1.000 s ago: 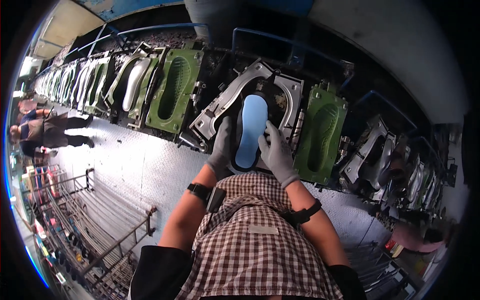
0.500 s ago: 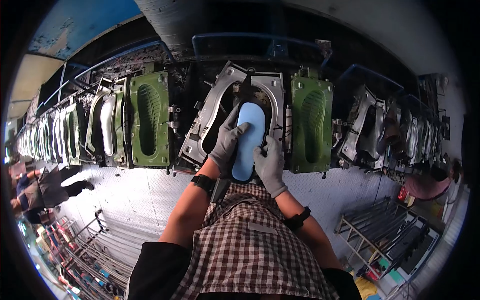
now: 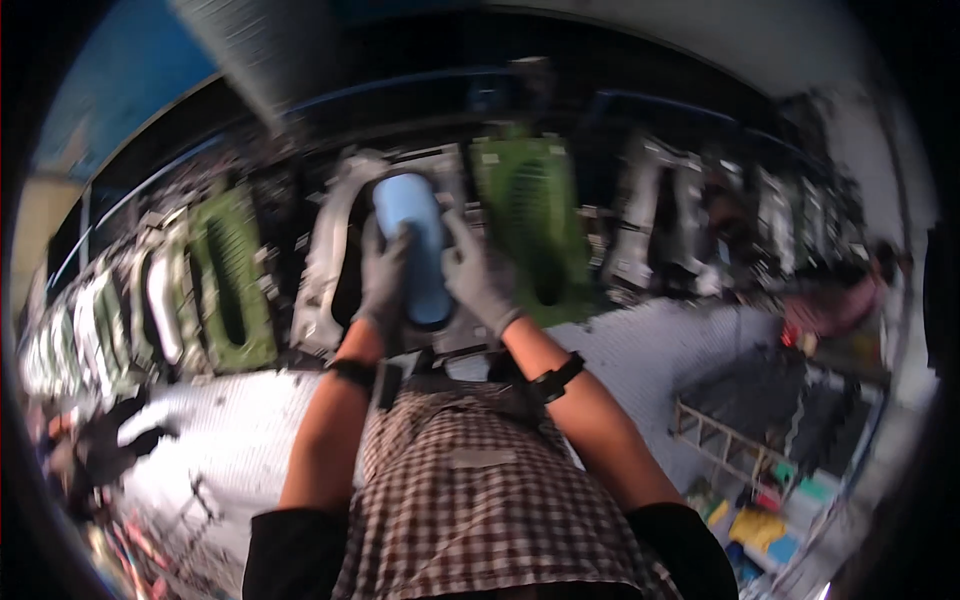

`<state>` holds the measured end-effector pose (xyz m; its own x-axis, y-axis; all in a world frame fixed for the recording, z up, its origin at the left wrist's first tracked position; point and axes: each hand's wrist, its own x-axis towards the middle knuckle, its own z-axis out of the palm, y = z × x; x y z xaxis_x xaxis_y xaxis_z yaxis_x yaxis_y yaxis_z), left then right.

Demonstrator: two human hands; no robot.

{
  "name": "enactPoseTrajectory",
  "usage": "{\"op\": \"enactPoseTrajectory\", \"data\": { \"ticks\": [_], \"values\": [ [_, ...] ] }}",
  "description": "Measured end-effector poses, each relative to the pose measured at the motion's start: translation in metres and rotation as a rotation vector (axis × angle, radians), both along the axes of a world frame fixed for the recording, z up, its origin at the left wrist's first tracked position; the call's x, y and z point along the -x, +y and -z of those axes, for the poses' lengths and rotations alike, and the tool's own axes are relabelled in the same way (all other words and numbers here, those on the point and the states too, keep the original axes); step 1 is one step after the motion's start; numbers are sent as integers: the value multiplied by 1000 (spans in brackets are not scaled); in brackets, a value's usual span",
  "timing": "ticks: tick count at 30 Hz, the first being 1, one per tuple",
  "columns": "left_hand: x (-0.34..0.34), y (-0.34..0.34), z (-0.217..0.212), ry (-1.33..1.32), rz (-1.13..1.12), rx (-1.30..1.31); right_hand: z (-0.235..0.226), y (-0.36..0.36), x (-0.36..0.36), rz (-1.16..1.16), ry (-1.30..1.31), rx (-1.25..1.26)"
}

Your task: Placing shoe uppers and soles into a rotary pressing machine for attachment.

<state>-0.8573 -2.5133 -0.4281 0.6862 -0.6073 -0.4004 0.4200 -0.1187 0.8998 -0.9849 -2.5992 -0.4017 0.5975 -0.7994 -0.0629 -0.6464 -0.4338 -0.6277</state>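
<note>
Together, both gloved hands clasped a pale blue shoe sole (image 3: 415, 250) that stood upright between them, in front of an open grey metal mould (image 3: 335, 255). The left hand (image 3: 385, 280) lay against the sole's left edge, its fingers (image 3: 392, 252) closed along that side. The right hand (image 3: 478, 280) pressed the right edge, its fingers (image 3: 455, 240) curled onto the sole's face. The rounded top of the sole rose clear above both sets of fingertips, while its lower end sat between the palms. A green mould (image 3: 530, 225) stood just beside the right hand, and another green mould (image 3: 232, 285) stood further left. A checked apron (image 3: 480, 490) filled the lower middle. The whole view was blurred.
</note>
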Motion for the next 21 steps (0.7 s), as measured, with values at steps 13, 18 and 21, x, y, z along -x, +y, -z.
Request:
{"op": "enactPoseTrajectory", "data": {
  "ticks": [13, 18, 21],
  "values": [
    [143, -43, -62, -589, -88, 162, 29, -281, 363, 1072, 100, 297],
    [277, -187, -94, -568, 433, 191, 42, -311, 383, 880, 20, 63],
    [333, -271, -64, -211, 450, 56, 15, -299, 376, 748, -576, -452]
  ]
}}
